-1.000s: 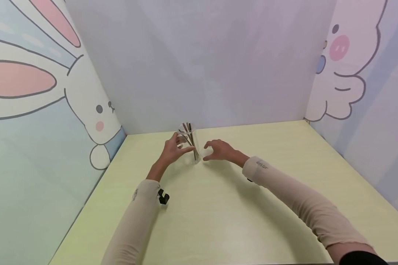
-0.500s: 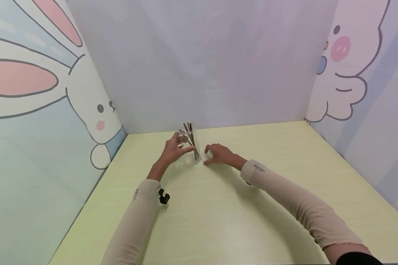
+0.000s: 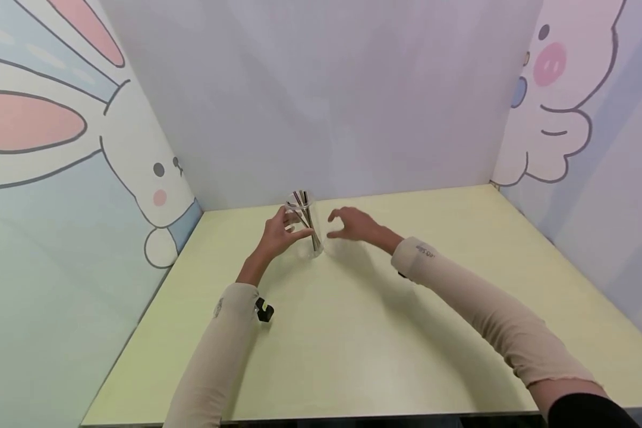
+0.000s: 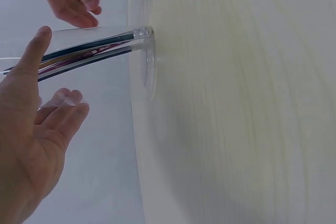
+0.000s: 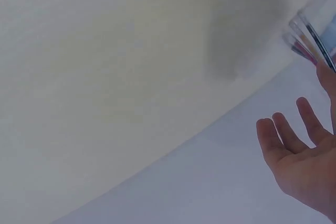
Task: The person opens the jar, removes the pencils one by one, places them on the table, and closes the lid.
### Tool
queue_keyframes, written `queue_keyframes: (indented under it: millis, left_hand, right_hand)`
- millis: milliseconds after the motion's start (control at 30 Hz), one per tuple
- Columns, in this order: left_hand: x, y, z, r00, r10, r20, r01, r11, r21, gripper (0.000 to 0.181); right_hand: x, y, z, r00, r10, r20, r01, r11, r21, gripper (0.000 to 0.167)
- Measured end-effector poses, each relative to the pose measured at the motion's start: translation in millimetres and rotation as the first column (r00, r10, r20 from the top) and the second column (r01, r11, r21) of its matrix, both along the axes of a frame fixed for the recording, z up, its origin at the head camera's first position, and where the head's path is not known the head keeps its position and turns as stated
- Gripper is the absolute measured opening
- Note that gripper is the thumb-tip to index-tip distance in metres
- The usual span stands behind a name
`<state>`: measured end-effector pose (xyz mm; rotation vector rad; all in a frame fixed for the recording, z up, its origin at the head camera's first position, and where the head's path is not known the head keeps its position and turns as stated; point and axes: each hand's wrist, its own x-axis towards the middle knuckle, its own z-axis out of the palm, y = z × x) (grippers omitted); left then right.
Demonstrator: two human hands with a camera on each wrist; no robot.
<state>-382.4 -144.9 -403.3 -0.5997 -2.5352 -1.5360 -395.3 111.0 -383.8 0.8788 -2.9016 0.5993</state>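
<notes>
A tall clear cup (image 3: 317, 221) stands on the table toward the back. Several pencils (image 3: 306, 211) lean inside it, dark and reddish, one with printed letters in the left wrist view. My left hand (image 3: 275, 238) holds the cup from the left, thumb (image 4: 35, 51) across one side and fingers (image 4: 65, 119) round the other. To the right of the cup is my right hand (image 3: 355, 224), apart from it, fingers loosely curved and holding nothing. The right wrist view shows that hand (image 5: 304, 163) with its fingers spread, the pencils (image 5: 312, 43) beyond.
The pale yellow table (image 3: 374, 333) runs back to a plain grey wall (image 3: 321, 107). Cartoon-printed side walls stand left (image 3: 123, 249) and right (image 3: 594, 208). A small black clip (image 3: 264, 310) sits at my left sleeve cuff.
My right hand dipped slightly, then rose beside the cup. The left hand and the cup stay in place. The head view has tilted a little downward.
</notes>
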Motion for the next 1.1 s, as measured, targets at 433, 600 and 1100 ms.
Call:
queue_keyframes:
  millis: [433, 600, 1100]
  left_hand:
    - [2.6, -7.9, 13.5, 1.000, 0.026, 0.006, -0.026, 1.000, 0.013, 0.075]
    - [4.6, -9.5, 15.4, 0.999, 0.021, 0.036, -0.021, 1.000, -0.006, 0.076]
    - [3.3, -11.3, 16.1, 0.998, 0.015, 0.059, -0.015, 1.000, 0.002, 0.074]
  right_hand:
    - [-0.6, -22.7, 102.9, 0.982, -0.035, -0.185, -0.004, 0.979, -0.205, 0.029]
    - [3.8, -39.1, 111.5, 0.981, -0.011, -0.191, -0.025, 0.983, -0.184, 0.029]
    - [5.5, -62.0, 112.9, 0.991, -0.015, -0.130, 0.009, 0.999, -0.051, 0.029]
